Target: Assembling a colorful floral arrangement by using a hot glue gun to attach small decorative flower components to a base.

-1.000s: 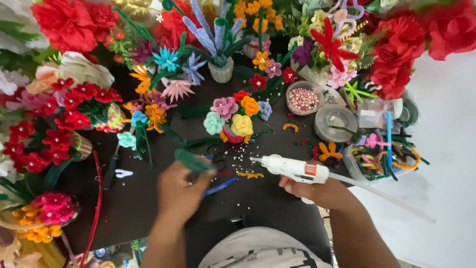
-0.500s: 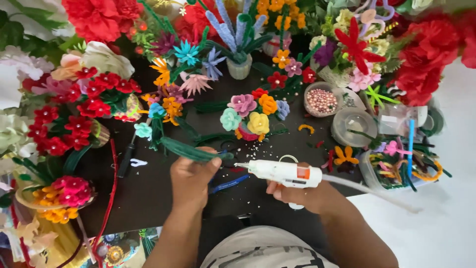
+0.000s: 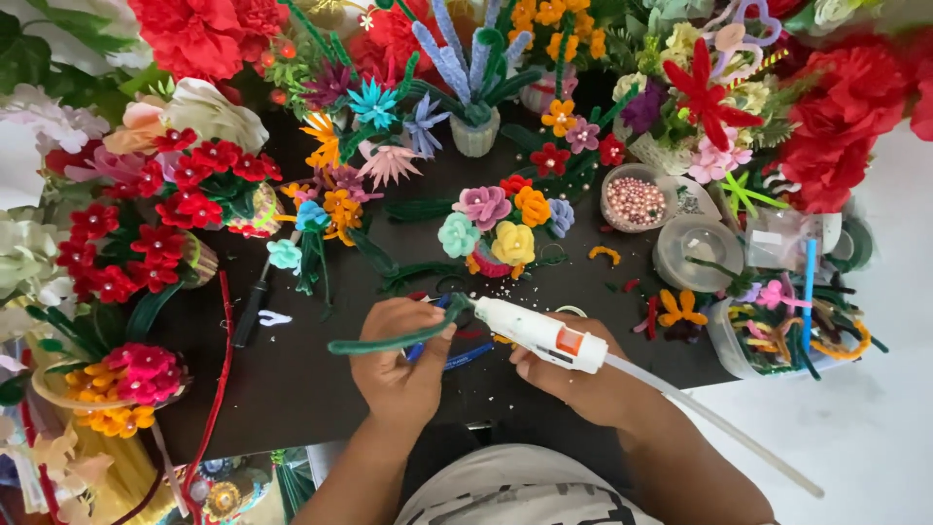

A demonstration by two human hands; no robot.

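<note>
Since half a second ago, my left hand (image 3: 397,358) has swung the green pipe-cleaner stem (image 3: 389,340) round so it lies nearly level, its free end pointing out to my left, and the glue gun (image 3: 539,332) has come in closer, its nozzle now meeting the stem's right end just above my thumb.

My left fingers (image 3: 408,326) are closed around the stem near that end, pinching it so the tip stays put under the nozzle. My right hand (image 3: 573,374) is wrapped shut on the gun's grip from below, holding the white body tilted down toward the left; the clear glue stick (image 3: 719,423) trails back off the edge of the dark worktop (image 3: 292,389). I hold the joint low over a bare patch, so drips would miss the finished pieces, I think.

Blue pipe cleaners (image 3: 457,355) lie on the worktop under my hands. Just beyond the nozzle stands a small pot of pastel pipe-cleaner roses (image 3: 501,219). A bowl of pink beads (image 3: 634,199) and a tub of loose pipe cleaners (image 3: 777,321) sit to my right, near enough to reach.
</note>
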